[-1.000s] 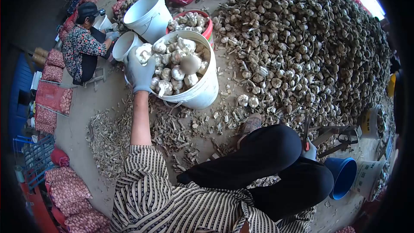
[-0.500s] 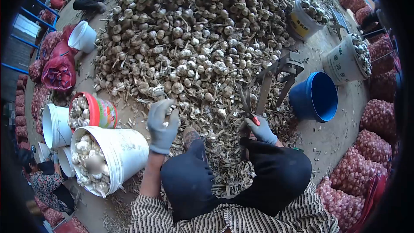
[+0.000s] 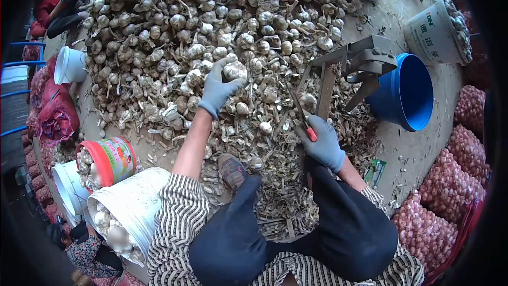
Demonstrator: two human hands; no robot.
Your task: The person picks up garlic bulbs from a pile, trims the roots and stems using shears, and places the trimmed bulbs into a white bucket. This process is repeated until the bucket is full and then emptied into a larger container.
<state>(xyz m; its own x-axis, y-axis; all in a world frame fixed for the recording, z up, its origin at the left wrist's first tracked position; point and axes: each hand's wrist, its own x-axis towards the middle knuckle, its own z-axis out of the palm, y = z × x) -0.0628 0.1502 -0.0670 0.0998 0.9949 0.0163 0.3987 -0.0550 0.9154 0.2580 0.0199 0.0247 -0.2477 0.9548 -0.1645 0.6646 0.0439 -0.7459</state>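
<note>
My left hand (image 3: 222, 86), in a grey glove, holds a garlic bulb (image 3: 235, 70) between thumb and fingers at the front of the large garlic pile (image 3: 174, 37). My right hand (image 3: 321, 140), gloved too, is closed around red-handled shears (image 3: 311, 133), whose blades point up and left. Beyond that hand stands a metal frame (image 3: 365, 61) with a wooden upright. Cut stems and husks (image 3: 280, 196) lie between my knees.
White buckets (image 3: 140, 193) and a red bucket (image 3: 119, 160) with garlic stand at left. An empty blue bucket (image 3: 405, 92) and a filled white bucket (image 3: 434, 34) are at right. Mesh sacks (image 3: 428, 228) line the right edge. Two other people sit at the left.
My left hand has reached forward to the pile and taken hold of a bulb. The view has shifted. My right hand still holds the shears.
</note>
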